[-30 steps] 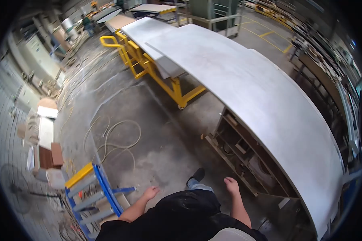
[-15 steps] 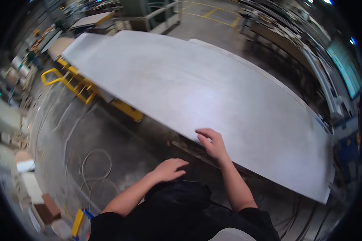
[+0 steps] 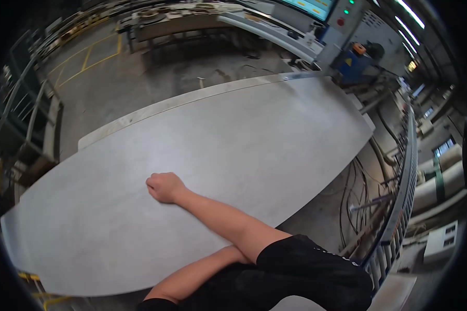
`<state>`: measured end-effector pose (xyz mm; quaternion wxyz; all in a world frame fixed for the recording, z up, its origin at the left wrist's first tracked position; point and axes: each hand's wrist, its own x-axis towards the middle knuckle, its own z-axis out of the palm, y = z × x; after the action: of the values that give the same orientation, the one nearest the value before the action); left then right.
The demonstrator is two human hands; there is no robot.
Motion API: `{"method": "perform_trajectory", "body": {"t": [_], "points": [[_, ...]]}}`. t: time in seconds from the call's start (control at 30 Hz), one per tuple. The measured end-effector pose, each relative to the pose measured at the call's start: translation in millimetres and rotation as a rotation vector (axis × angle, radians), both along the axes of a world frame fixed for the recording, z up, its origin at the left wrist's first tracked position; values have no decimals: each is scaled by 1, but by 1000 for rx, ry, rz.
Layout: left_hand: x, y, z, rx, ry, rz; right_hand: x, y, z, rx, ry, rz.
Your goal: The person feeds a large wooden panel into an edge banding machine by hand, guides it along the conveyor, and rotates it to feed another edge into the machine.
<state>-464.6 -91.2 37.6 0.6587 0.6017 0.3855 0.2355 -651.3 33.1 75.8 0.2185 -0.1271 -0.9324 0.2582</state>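
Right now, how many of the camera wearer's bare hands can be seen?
1. The bare right hand is over the large, pale grey flat panel, left of the picture's middle; contact is unclear. The left hand is hidden behind the bare right arm.

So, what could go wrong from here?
Perhaps two things. The right hand is bare, out over the big pale sheet, so a scrape against the sheet's edge might hurt it. And loose cables loop around near the floor just past the sheet, so anyone walking round that side could trip.
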Motion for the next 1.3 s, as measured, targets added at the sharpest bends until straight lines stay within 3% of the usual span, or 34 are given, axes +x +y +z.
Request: {"method": "perform_trajectory", "body": {"t": [0.07, 0.43, 0.7, 0.73, 0.77, 0.8, 0.9, 0.93, 0.97, 1.0, 1.17, 1.3], "points": [[30, 1, -108, 237, -141, -85, -13, 8, -1, 2, -3, -61], [114, 34, -138, -46, -323, -228, -24, 29, -14, -72, 36, -7], [84, 32, -180, -241, -258, -248, -23, 33, -14, -141, -13, 102], [85, 36, -181, -200, -348, -204, -24, 34, -12, -181, -18, 117], [85, 34, -178, -165, -440, -167, -22, 34, -12, -227, -26, 121], [71, 47, -128, -183, -445, -183, -22, 30, -14, -242, -28, 102], [-38, 14, -40, -357, -456, 4, -17, 34, -17, -266, -14, 201], [-50, 42, 14, -409, -455, 69, -16, 36, -14, -327, -9, 222], [-93, 22, 36, -474, -456, 130, -16, 37, -13, -402, -3, 237], [-103, 87, 111, -552, -458, 190, -16, 38, -11, -419, -13, 225], [-111, 98, 91, -697, -512, 93, -23, 32, -21, -428, 23, 192], [-112, 108, 80, -482, -451, -38, -25, 28, -20, -461, -23, 208]]}}
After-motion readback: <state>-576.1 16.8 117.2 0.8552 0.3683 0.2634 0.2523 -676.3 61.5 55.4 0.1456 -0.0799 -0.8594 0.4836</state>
